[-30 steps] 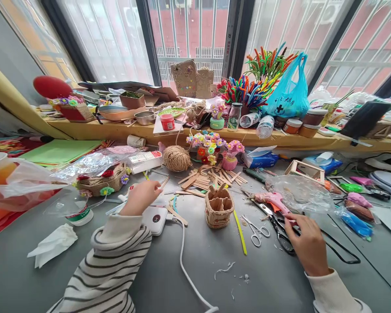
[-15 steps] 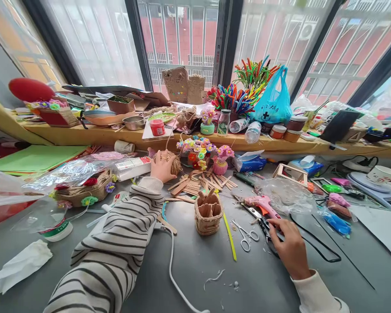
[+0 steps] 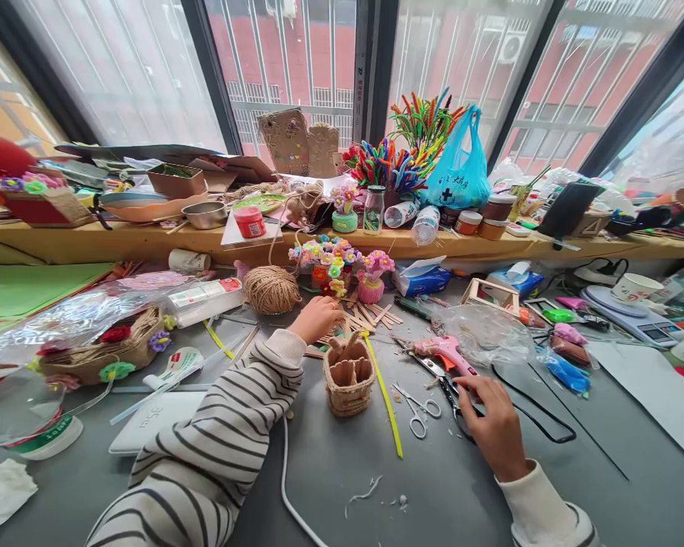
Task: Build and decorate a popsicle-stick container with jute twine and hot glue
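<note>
Left hand point(image 3: 318, 320): reaching over wooden sticks point(image 3: 370, 313)
Right hand point(image 3: 493, 422): curling beside glue gun point(image 3: 440, 347)
Grips: cannot tell if pinching

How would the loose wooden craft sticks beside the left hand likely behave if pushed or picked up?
The wooden craft sticks are probably light, since they look thin and flat. They are likely fairly stiff, as the visible ones lie straight. Pushed together, they may slide and scatter, because they overlap loosely at different angles.
</note>
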`<state>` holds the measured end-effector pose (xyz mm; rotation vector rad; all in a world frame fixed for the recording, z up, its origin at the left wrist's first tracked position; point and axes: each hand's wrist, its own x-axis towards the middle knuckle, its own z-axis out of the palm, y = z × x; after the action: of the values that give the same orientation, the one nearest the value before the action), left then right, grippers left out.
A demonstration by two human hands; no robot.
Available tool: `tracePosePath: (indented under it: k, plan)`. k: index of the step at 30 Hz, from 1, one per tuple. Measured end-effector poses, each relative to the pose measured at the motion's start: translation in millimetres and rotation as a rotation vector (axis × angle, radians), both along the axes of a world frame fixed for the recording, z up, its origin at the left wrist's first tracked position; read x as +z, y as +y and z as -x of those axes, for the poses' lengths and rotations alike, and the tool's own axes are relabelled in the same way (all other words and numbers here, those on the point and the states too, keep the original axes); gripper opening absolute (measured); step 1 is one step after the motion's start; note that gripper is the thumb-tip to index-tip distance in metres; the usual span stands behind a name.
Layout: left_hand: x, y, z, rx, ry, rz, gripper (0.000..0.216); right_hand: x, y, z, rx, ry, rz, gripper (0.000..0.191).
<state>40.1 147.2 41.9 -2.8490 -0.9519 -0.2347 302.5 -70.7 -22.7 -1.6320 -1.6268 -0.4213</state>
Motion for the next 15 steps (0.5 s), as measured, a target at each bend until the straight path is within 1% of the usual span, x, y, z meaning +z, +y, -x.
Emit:
tracePosePath:
  k: [2,4,6,7,8,10,12,15]
  plan:
    - [-3.1,4,-2,0.009,0.016,-0.004,0.012,-3.9,1,-5,-0.096,-0.007,0.015,0.018]
    - [-3.9,5,-2,0.024,0.03,-0.013,0.014,-9.1,3,-11,-0.239,-0.053,0.054,0.029]
    - [-2.3,3,0,0.044,0.031,-0.024,0.018,-13.7,6,-15,-0.367,-0.117,0.132,0.041]
    - [-0.9,2,1,0.056,0.025,-0.03,0.018,-15.3,8,-17,-0.403,-0.137,0.176,0.042]
    - [0.9,1,2,0.067,0.016,-0.035,0.016,-16.3,10,-18,-0.417,-0.144,0.212,0.042]
    - [4.3,0,3,0.089,-0.012,-0.043,0.016,-16.6,14,-19,-0.396,-0.129,0.251,0.039]
    - [7.2,-1,4,0.117,-0.045,-0.051,0.017,-15.2,17,-22,-0.368,-0.098,0.241,0.038]
    - [10.6,-1,5,0.18,-0.102,-0.063,0.019,-11.7,17,-28,-0.341,-0.065,0.181,0.039]
